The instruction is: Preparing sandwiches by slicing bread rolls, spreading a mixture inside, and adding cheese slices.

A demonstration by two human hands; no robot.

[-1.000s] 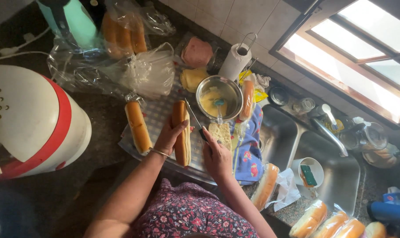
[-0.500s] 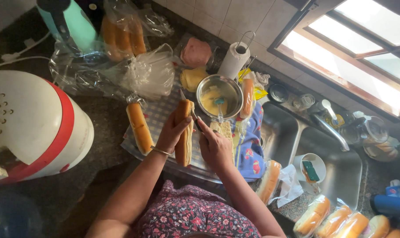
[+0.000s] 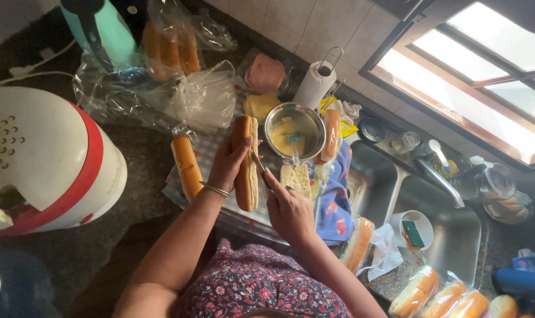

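My left hand (image 3: 225,166) grips a long bread roll (image 3: 245,164) held on its side over a checked cloth (image 3: 261,213). My right hand (image 3: 288,207) holds a knife (image 3: 259,168) whose blade is in the side of that roll. A second whole roll (image 3: 187,166) lies to the left on the cloth. A flat opened piece of bread (image 3: 295,179) lies just right of the knife. Behind it stands a metal bowl (image 3: 294,127) of yellow spread with a utensil in it.
A white and red appliance (image 3: 46,165) fills the left. Bags of rolls (image 3: 170,50) and a green bottle (image 3: 105,32) stand at the back. A paper towel roll (image 3: 314,85), a double sink (image 3: 420,218) and wrapped rolls (image 3: 450,297) lie to the right.
The roll in my left hand has moved up and been turned more upright. My right hand has brought the knife into its side.
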